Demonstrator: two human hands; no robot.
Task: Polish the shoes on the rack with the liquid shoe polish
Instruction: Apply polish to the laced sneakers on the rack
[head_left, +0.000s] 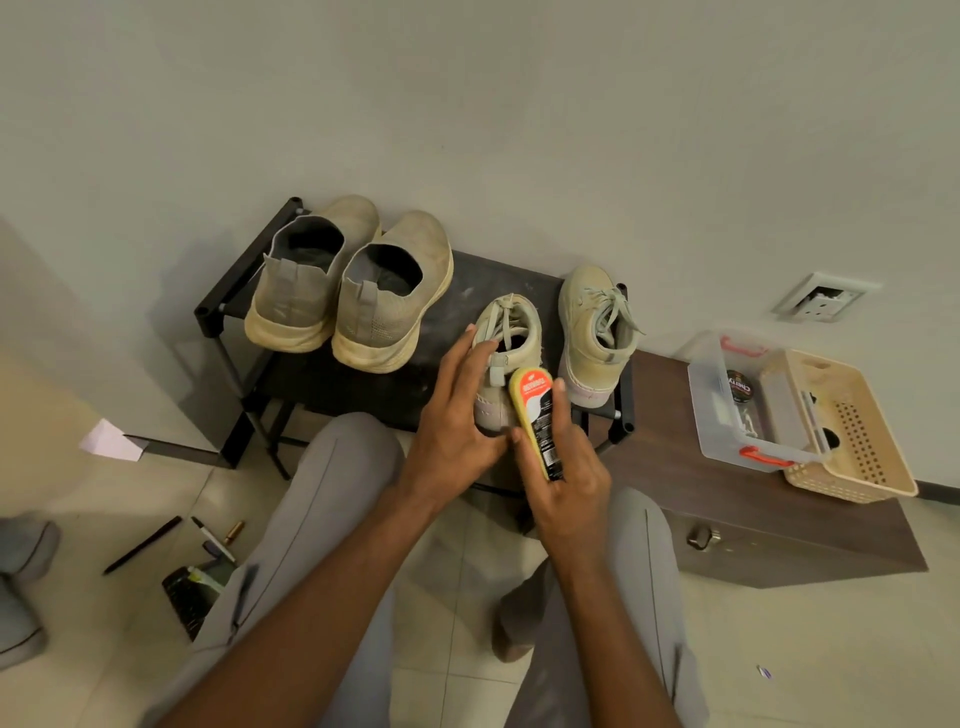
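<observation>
A black shoe rack (457, 270) stands against the wall with two pairs of pale shoes on top. My left hand (457, 410) grips a small beige lace-up shoe (511, 332) by its heel side, near the rack's front edge. My right hand (566, 478) holds a yellow liquid polish bottle (537, 415) with an orange and black label, its upper end against the shoe's heel. The matching lace-up shoe (595, 332) sits at the rack's right end. Two larger grey slip-on sneakers (301, 280) (389, 296) stand at the left.
A dark wooden box (753, 525) to the right carries a clear plastic bin (748, 405) with red clasps and a beige perforated basket (852, 441). Pens and a brush (187, 597) lie on the tiled floor at left. My grey-trousered knees fill the foreground.
</observation>
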